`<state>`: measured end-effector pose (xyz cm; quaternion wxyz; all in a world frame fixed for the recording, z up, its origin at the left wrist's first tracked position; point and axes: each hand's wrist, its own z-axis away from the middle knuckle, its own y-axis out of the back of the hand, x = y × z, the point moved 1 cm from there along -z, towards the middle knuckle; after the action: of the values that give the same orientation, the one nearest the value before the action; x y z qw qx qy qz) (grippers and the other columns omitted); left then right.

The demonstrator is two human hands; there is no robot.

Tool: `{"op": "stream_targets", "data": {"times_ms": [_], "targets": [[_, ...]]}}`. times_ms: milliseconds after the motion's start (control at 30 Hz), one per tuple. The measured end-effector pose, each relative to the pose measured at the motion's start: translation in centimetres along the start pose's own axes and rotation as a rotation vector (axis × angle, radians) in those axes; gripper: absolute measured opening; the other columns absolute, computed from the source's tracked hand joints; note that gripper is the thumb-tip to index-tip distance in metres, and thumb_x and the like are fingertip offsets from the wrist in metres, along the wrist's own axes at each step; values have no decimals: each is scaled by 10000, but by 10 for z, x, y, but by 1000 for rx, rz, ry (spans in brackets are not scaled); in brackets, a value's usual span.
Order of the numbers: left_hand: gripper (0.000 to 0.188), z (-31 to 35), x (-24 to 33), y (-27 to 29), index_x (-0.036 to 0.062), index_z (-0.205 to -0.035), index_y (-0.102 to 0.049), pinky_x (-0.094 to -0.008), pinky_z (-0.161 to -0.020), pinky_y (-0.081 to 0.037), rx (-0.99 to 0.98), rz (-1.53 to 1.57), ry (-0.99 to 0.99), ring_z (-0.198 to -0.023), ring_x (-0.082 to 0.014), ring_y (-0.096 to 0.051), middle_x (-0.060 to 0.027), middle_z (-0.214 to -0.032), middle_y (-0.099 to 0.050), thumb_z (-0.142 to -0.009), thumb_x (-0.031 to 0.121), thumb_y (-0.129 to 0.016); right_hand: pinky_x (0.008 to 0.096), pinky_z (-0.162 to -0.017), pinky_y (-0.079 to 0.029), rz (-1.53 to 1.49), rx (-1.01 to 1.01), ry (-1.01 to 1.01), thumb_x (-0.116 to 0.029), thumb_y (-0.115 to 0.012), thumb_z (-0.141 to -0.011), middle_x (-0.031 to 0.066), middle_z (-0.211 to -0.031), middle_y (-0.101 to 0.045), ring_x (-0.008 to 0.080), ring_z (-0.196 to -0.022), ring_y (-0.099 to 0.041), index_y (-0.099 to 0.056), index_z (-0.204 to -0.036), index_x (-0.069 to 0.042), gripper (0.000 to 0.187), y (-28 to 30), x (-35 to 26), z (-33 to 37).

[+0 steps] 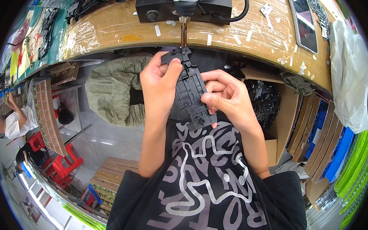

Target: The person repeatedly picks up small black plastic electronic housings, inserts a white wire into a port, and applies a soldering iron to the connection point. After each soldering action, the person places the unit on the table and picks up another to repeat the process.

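Observation:
A long black plastic chassis-like part (192, 94) is held between both hands, in front of the bench edge. My left hand (161, 81) grips its upper end, thumb pressed on top. On the right edge, the fingers of my right hand (224, 92) close around the part's middle. Above it, a power screwdriver (183, 30) with a metal shaft points straight down. Its tip meets, or nearly meets, the part's top end; I cannot tell which. The screwdriver hangs before a black box-shaped unit (146, 5) on the bench.
The wooden bench (114, 29) carries white scraps and a phone-like device (304, 23) at right. Below, a cardboard box (285, 110) holds many black parts. Stacked trays (316, 129) stand at right, red stools (67, 161) at left. Another person (18, 118) sits far left.

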<state>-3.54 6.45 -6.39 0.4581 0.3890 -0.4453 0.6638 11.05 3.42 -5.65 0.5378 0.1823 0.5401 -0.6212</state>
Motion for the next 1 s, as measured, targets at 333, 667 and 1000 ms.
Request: {"op": "stream_targets", "data": {"times_ms": [333,667,1000], "targets": [[137,0,-2,0,-25,-928,-529,-154,-472,-357,21,-16,-15,-538,-2,-451,3,-639,-550,-805,34,-512,191,-390,-458,-84,-42,2,-39,-623,-749,32,-671,-541,65,-555,-519,-473,-999,32,300,1,-1,-1],[133,2,0,-3,-27,-924,-528,-156,-466,-351,44,5,-34,-527,0,-441,13,-626,-539,-808,35,-507,179,-405,-440,-50,-35,-7,-48,-627,-749,31,-675,-546,61,-559,-520,-475,-1004,25,306,2,0,-2],[130,7,-4,0,-29,-920,-524,-155,-459,-341,34,-55,-6,-530,1,-436,8,-630,-547,-807,33,-513,183,-385,-451,-74,-22,-20,-32,-621,-749,21,-675,-523,65,-561,-520,-459,-1015,23,316,3,8,5]]}}
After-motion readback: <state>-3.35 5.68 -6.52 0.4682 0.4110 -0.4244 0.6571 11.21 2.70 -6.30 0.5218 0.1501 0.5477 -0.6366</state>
